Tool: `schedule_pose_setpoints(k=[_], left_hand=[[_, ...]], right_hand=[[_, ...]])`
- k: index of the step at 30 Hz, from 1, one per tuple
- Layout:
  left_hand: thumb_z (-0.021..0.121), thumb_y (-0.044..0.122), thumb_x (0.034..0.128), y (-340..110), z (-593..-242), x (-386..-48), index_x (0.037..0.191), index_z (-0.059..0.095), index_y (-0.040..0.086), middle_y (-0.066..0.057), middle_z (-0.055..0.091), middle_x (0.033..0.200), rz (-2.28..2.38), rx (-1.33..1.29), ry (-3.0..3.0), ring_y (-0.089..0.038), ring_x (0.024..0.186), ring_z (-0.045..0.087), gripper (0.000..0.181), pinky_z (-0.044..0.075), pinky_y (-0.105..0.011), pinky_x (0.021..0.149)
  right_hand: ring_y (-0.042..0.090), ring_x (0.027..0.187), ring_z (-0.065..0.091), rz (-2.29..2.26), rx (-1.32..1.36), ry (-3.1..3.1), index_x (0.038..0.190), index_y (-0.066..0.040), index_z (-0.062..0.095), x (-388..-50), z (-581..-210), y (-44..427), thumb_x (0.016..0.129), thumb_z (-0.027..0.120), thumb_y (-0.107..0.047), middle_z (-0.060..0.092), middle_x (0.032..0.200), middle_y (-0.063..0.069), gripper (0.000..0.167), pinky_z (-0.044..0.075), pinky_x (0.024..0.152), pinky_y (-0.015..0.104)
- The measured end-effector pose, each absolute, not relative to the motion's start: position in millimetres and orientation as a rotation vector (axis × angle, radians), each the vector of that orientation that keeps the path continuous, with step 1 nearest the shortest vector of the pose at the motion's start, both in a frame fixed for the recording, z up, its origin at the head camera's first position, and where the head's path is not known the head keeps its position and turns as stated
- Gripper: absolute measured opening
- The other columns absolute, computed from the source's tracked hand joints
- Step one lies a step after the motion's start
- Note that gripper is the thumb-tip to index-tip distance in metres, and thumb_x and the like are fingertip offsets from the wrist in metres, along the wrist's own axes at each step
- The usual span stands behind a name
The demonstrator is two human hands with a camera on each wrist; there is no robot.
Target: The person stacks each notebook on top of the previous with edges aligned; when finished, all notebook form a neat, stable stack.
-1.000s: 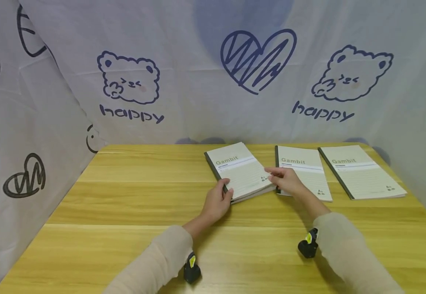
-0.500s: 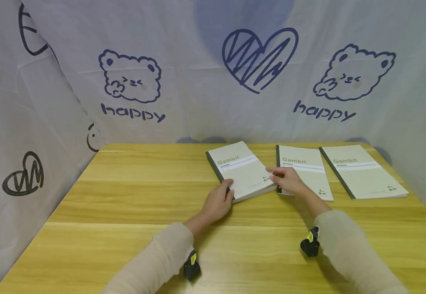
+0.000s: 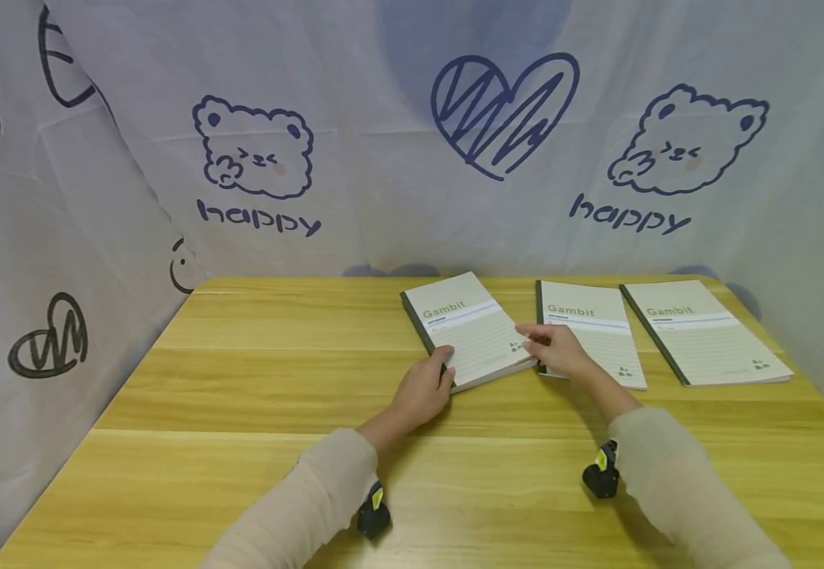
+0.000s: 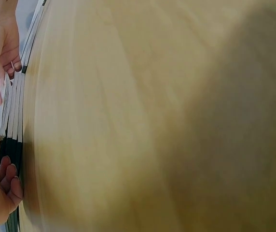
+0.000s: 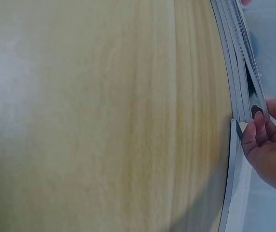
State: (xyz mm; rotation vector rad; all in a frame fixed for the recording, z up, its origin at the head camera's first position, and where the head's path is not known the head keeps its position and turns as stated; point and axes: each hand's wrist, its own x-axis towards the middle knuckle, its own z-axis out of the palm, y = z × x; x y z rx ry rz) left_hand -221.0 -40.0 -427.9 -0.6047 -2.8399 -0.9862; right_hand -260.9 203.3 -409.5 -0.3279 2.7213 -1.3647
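Observation:
A stack of several notebooks (image 3: 464, 328) with cream "Gambit" covers and dark spines lies tilted on the table, centre right in the head view. My left hand (image 3: 422, 391) grips its spine side near the front corner, thumb on top. In the left wrist view the fingers (image 4: 13, 186) curl against the dark spines. My right hand (image 3: 559, 349) pinches the top cover's right edge. The right wrist view shows a notebook edge (image 5: 258, 84) raised from the stack between its thumb and fingers. Under that hand, a second notebook (image 3: 589, 336) lies flat, partly hidden.
Another matching notebook (image 3: 706, 332) lies at the right of the wooden table (image 3: 255, 379). A white cloth with drawings (image 3: 376, 158) hangs behind the table and along its sides. Small black devices (image 3: 374, 514) sit at both wrists.
The top notebook has settled more evenly over those beneath it, narrowing the offset at the stack's front edge. Both hands keep nearly the same places; the head view shifts slightly.

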Motion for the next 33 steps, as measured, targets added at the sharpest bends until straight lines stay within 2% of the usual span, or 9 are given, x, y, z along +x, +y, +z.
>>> schedule_pose_setpoints(k=[6, 11, 14, 19, 23, 30, 32, 33], left_hand=[[0.048, 0.013, 0.0952, -40.6, -426.7, -220.4, 0.129, 0.048, 0.001, -0.021, 0.063, 0.115, -0.973, -0.616, -2.832, -0.029, 0.101, 0.064, 0.036, 0.052, -0.041, 0.082], [0.049, 0.013, 0.0950, -41.1, -426.9, -220.4, 0.129, 0.048, 0.001, -0.021, 0.063, 0.114, -0.976, -0.627, -2.823, -0.029, 0.099, 0.064, 0.036, 0.052, -0.041, 0.081], [0.048, 0.012, 0.0953, -41.3, -426.4, -220.8, 0.129, 0.048, 0.000, -0.021, 0.062, 0.118, -0.968, -0.645, -2.829, -0.030, 0.104, 0.062, 0.036, 0.051, -0.041, 0.086], [0.046, 0.012, 0.0965, -41.5, -425.8, -222.7, 0.134, 0.045, -0.001, -0.018, 0.055, 0.130, -0.918, -0.677, -2.879, -0.030, 0.118, 0.055, 0.039, 0.046, -0.038, 0.097], [0.044, 0.012, 0.0972, -41.1, -424.2, -223.3, 0.136, 0.042, -0.002, -0.018, 0.052, 0.133, -0.885, -0.695, -2.919, -0.029, 0.121, 0.052, 0.041, 0.043, -0.037, 0.100], [0.043, 0.012, 0.0978, -40.1, -421.4, -222.1, 0.136, 0.042, -0.004, -0.020, 0.056, 0.128, -0.831, -0.714, -2.932, -0.029, 0.114, 0.057, 0.041, 0.048, -0.037, 0.095], [0.041, 0.014, 0.0984, -39.1, -419.9, -221.1, 0.136, 0.041, -0.003, -0.021, 0.060, 0.120, -0.786, -0.685, -2.954, -0.029, 0.105, 0.062, 0.042, 0.051, -0.037, 0.088], [0.040, 0.016, 0.0987, -38.4, -419.1, -220.4, 0.136, 0.042, -0.004, -0.021, 0.063, 0.115, -0.738, -0.658, -2.958, -0.028, 0.099, 0.064, 0.042, 0.053, -0.037, 0.082]], right_hand=[[0.007, 0.064, 0.045, -1.351, -0.302, 2.732, 0.126, 0.009, 0.052, -259.3, -409.8, 202.0, 0.092, 0.051, -0.003, 0.059, 0.093, 0.020, 0.036, 0.042, 0.054, 0.019], [0.015, 0.077, 0.050, -1.300, -0.324, 2.780, 0.125, 0.008, 0.053, -259.0, -411.8, 200.5, 0.092, 0.050, -0.002, 0.057, 0.121, 0.026, 0.035, 0.041, 0.060, 0.018], [0.019, 0.084, 0.050, -1.219, -0.371, 2.829, 0.125, 0.007, 0.053, -257.5, -411.5, 199.2, 0.092, 0.050, -0.002, 0.053, 0.128, 0.025, 0.034, 0.040, 0.065, 0.020], [0.025, 0.075, 0.048, -1.031, -0.515, 2.942, 0.123, 0.012, 0.052, -253.9, -409.0, 194.5, 0.091, 0.051, 0.001, 0.058, 0.104, 0.030, 0.034, 0.040, 0.061, 0.028], [0.033, 0.079, 0.052, -0.880, -0.583, 2.999, 0.120, 0.017, 0.050, -251.5, -407.0, 190.4, 0.090, 0.051, 0.003, 0.055, 0.097, 0.034, 0.034, 0.046, 0.065, 0.038], [0.025, 0.071, 0.052, -0.802, -0.580, 3.044, 0.118, 0.017, 0.053, -247.8, -405.5, 188.4, 0.089, 0.053, 0.001, 0.058, 0.090, 0.029, 0.032, 0.045, 0.061, 0.035], [0.023, 0.068, 0.049, -0.829, -0.561, 3.054, 0.105, 0.016, 0.061, -245.9, -404.2, 190.1, 0.089, 0.054, 0.000, 0.057, 0.084, 0.026, 0.024, 0.042, 0.059, 0.032], [0.022, 0.066, 0.048, -0.848, -0.552, 3.060, 0.104, 0.016, 0.062, -244.9, -403.6, 191.9, 0.089, 0.054, -0.001, 0.057, 0.083, 0.025, 0.023, 0.041, 0.058, 0.031]])
